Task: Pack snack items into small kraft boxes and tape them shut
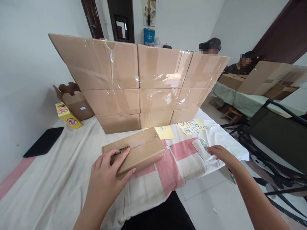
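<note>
A flat brown cardboard box (144, 143) lies on the cloth in front of me. My left hand (112, 169) grips its near left end, fingers over a dark slot with a rough edge in the top and thumb along the side. To the right, a white paper pouch (200, 150) with something pale green at its opening lies close to the table's edge. My right hand (217, 151) is closed at that pouch, and what its fingers pinch is hidden. Between them rests a small white paper piece (168, 147). Yellow sheets (192, 127) bearing small blue-edged pieces lie farther back.
A tall taped cardboard panel (139, 80) stands across the table's back. An open carton (76, 102), a yellow box (68, 116) and a black flat object (44, 142) are at left. A dark chair (280, 137) is at right. Two people sit beyond the panel.
</note>
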### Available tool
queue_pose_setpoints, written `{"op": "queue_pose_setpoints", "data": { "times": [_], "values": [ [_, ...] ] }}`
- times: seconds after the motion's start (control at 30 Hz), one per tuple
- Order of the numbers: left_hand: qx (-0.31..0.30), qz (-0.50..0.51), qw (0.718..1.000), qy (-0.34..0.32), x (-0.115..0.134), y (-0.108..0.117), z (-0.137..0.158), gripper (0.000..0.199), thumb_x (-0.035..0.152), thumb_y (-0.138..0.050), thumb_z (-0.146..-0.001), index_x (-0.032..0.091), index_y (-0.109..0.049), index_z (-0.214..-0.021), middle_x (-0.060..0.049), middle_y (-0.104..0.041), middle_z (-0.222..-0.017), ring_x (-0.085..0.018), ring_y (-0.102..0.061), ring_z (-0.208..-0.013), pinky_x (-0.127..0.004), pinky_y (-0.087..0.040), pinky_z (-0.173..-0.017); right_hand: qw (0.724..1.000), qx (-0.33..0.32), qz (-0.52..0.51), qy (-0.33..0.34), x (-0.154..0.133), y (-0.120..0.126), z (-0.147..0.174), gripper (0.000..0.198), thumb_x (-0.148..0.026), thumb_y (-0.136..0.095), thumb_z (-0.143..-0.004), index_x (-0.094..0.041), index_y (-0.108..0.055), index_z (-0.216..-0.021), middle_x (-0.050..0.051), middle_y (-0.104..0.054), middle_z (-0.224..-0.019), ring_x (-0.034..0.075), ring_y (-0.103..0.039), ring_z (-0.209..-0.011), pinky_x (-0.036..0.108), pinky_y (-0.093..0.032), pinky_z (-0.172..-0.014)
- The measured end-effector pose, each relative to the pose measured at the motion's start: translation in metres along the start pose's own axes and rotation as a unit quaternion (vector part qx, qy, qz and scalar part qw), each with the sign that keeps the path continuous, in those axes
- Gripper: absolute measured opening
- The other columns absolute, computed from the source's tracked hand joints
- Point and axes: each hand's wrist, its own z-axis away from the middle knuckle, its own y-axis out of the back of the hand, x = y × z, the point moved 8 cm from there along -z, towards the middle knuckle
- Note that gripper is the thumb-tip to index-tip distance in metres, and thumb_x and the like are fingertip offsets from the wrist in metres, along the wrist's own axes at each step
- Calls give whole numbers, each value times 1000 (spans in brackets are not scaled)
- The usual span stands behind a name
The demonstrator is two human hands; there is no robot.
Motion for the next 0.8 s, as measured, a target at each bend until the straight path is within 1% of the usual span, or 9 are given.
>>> {"op": "queue_pose_setpoints", "data": {
  "times": [0.1,0.27,0.4,0.5,0.57,0.67,0.73,0.8],
  "values": [
    [-2,-2,1000,1,0,0,0,52,51,-64,-93,26,-61,-138,-13,-56,-122,-32,-58,-104,-49,-48,-92,1000,11,-27,-10,0,3,-5,32,-47,-76,-64,-18,-67,-71,14,-71,-78,25,-65,-70,33,-53,-50],
    [3,7,1000,2,0,2,1,51,50,-64,-93,26,-60,-138,-13,-56,-122,-32,-58,-105,-49,-48,-93,997,13,-81,-17,-4,-1,-10,35,-50,-80,-64,-19,-64,-73,11,-63,-68,25,-64,-63,38,-59,-48],
    [8,20,1000,8,-2,1,1,51,50,-64,-93,28,-59,-139,-12,-56,-124,-32,-58,-106,-50,-48,-95,995,19,-100,-6,-3,-5,-2,34,-50,-77,-68,-20,-64,-74,10,-60,-68,25,-64,-63,39,-62,-49],
    [6,21,1000,2,-4,0,2,54,52,-64,-93,29,-58,-141,-12,-56,-124,-32,-58,-105,-50,-48,-93,989,52,-142,0,2,-3,5,29,-45,-75,-69,-19,-64,-74,10,-60,-70,24,-63,-64,42,-64,-51],
    [8,18,1000,-4,-4,0,2,54,53,-63,-93,29,-58,-141,-13,-56,-123,-33,-58,-105,-51,-48,-92,983,77,-164,6,4,-2,10,25,-42,-72,-70,-18,-64,-73,10,-60,-72,23,-62,-64,43,-65,-52],
    [15,21,1000,-4,-4,3,1,52,53,-61,-94,29,-58,-140,-14,-56,-123,-35,-58,-105,-52,-49,-93,980,100,-170,26,3,-3,15,22,-39,-68,-71,-18,-65,-72,10,-62,-78,22,-64,-68,38,-65,-52],
    [23,27,999,-7,-4,4,2,52,54,-58,-95,30,-56,-142,-15,-55,-122,-35,-58,-105,-54,-49,-93,978,118,-164,46,1,-4,18,22,-39,-67,-71,-18,-64,-69,11,-65,-88,21,-65,-67,34,-63,-48],
    [20,40,999,-7,-9,2,5,55,55,-57,-95,32,-52,-145,-15,-54,-124,-37,-58,-107,-57,-48,-95,976,140,-156,66,0,-5,21,25,-40,-66,-71,-17,-61,-63,13,-67,-102,17,-64,-62,29,-58,-42]
  ]
}}
